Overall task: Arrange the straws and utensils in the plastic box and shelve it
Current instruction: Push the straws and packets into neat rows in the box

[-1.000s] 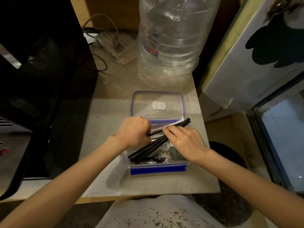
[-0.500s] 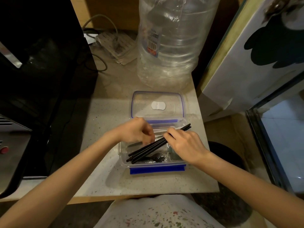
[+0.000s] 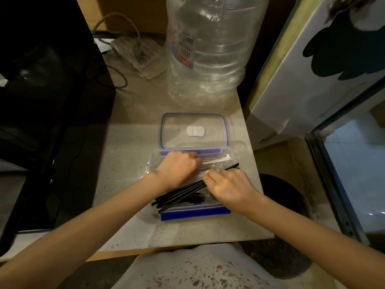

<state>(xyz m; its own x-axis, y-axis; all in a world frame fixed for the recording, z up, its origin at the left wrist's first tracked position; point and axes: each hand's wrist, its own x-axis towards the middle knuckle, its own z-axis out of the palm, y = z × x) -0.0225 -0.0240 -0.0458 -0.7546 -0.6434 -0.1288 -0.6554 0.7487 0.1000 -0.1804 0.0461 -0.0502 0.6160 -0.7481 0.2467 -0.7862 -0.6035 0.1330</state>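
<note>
A clear plastic box (image 3: pixel 195 213) with blue clips sits on the speckled counter, and its lid (image 3: pixel 193 131) lies flat just behind it. A bundle of black straws (image 3: pixel 179 195) runs diagonally across the box, its ends poking past the left and right rims. My right hand (image 3: pixel 229 187) grips the straws near their right end. My left hand (image 3: pixel 179 168) is curled over the back left of the box, its fingers on white wrapped utensils (image 3: pixel 216 160). A black plastic spoon (image 3: pixel 195 200) lies in the box under the straws.
A big clear water bottle (image 3: pixel 208 53) stands right behind the lid. A black appliance (image 3: pixel 41 101) fills the left side, with cables and a power strip (image 3: pixel 137 53) at the back. To the right are a white panel (image 3: pixel 312 76) and a glass door (image 3: pixel 354 163).
Both hands shifted back over the box. The straws slid lower, their left ends now sticking past the box's left rim. The white wrapped utensils show at the back right.
</note>
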